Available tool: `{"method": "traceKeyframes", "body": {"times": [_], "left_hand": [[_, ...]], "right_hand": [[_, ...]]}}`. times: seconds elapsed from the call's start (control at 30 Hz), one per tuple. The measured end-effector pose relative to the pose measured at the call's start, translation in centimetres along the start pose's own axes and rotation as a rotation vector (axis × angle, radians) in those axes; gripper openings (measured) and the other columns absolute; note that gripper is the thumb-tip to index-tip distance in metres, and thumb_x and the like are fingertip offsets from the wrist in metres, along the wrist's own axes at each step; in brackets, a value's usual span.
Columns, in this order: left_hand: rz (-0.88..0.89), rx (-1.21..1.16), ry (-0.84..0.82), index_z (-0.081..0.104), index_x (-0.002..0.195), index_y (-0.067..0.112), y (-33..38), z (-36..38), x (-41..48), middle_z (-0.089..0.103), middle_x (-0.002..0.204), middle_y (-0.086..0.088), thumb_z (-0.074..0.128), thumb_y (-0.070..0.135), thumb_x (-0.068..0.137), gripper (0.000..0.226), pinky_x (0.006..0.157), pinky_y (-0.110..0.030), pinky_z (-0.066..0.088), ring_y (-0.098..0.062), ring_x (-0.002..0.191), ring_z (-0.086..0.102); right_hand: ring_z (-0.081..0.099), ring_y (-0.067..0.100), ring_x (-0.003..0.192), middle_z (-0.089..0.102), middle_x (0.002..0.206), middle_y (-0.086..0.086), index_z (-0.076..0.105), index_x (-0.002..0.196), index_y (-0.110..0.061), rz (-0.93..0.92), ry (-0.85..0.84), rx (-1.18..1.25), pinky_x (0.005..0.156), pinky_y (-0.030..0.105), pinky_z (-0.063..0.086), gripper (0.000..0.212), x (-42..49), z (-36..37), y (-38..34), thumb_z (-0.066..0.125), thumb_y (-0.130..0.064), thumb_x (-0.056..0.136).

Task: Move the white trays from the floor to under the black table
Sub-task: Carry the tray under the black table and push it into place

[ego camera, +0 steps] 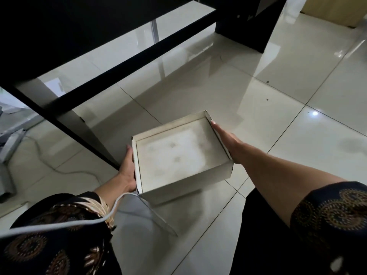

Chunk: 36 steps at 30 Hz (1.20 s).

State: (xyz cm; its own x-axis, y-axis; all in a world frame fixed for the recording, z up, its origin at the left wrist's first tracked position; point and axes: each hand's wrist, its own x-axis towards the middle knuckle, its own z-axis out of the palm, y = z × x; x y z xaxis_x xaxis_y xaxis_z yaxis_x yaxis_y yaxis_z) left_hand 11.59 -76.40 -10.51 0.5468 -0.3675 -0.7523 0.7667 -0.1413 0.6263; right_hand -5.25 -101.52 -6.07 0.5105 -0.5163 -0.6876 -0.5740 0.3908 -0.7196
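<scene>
A white, shallow, empty tray (178, 153) is held above the glossy tiled floor, just in front of the black table (59, 36). My left hand (127, 169) presses flat against the tray's left wall. My right hand (228, 141) lies flat along its right wall. The tray is clamped between both palms and tilts slightly. Its inside is dusty with a few faint spots. The table's top edge and crossbar run from the upper right down to the lower left, with a black leg (79, 128) just left of the tray.
A white cable (59, 227) crosses my left sleeve, and another cable (59, 169) trails on the floor at the left by grey equipment (8, 139). A second black table leg (248, 32) stands at the upper right. A tan box (333, 10) sits at the top right corner.
</scene>
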Motion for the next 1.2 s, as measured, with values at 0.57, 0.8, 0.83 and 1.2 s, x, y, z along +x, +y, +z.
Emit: {"method": "traceKeyframes", "body": {"times": [0.57,0.8,0.83,1.2], "left_hand": [[0.329,1.287,0.531,0.011,0.164,0.016,-0.5,2.0,0.3,0.014,0.169,-0.015,0.064,0.045,0.096,0.091,0.122,-0.048,0.031,-0.037,0.153,0.025],[0.577,1.782,0.257,0.001,0.166,0.026,2.8,4.5,2.4,-0.005,0.174,-0.009,0.058,0.047,0.099,0.091,0.126,-0.049,0.016,-0.034,0.159,0.006],[0.602,1.823,0.234,0.000,0.166,0.028,3.2,4.7,2.8,-0.004,0.174,-0.010,0.058,0.047,0.099,0.091,0.126,-0.049,0.016,-0.034,0.159,0.008],[0.693,1.878,0.157,0.026,0.163,0.030,3.5,4.5,4.8,0.050,0.153,-0.011,0.051,0.035,0.103,0.065,0.112,-0.045,0.039,-0.037,0.136,0.049]], "right_hand": [[0.056,0.037,0.114,0.053,0.126,0.016,0.037,0.128,-0.014,0.149,0.413,-0.592,0.092,0.039,0.046,0.050,-0.4,4.0,5.0,0.056,-0.026,0.084],[0.043,0.041,0.125,0.005,0.159,0.024,0.008,0.155,-0.009,0.312,0.670,-0.176,0.086,0.042,0.043,0.096,-2.9,7.0,7.4,0.071,-0.017,0.082],[0.046,0.042,0.124,0.000,0.161,0.023,0.002,0.157,-0.007,0.344,0.688,-0.059,0.087,0.041,0.043,0.103,-3.4,7.8,7.5,0.071,-0.015,0.081],[0.060,0.037,0.118,0.061,0.131,0.018,0.015,0.149,-0.005,0.375,0.551,0.093,0.096,0.038,0.044,0.080,-4.0,16.6,9.9,0.066,-0.026,0.091]]}}
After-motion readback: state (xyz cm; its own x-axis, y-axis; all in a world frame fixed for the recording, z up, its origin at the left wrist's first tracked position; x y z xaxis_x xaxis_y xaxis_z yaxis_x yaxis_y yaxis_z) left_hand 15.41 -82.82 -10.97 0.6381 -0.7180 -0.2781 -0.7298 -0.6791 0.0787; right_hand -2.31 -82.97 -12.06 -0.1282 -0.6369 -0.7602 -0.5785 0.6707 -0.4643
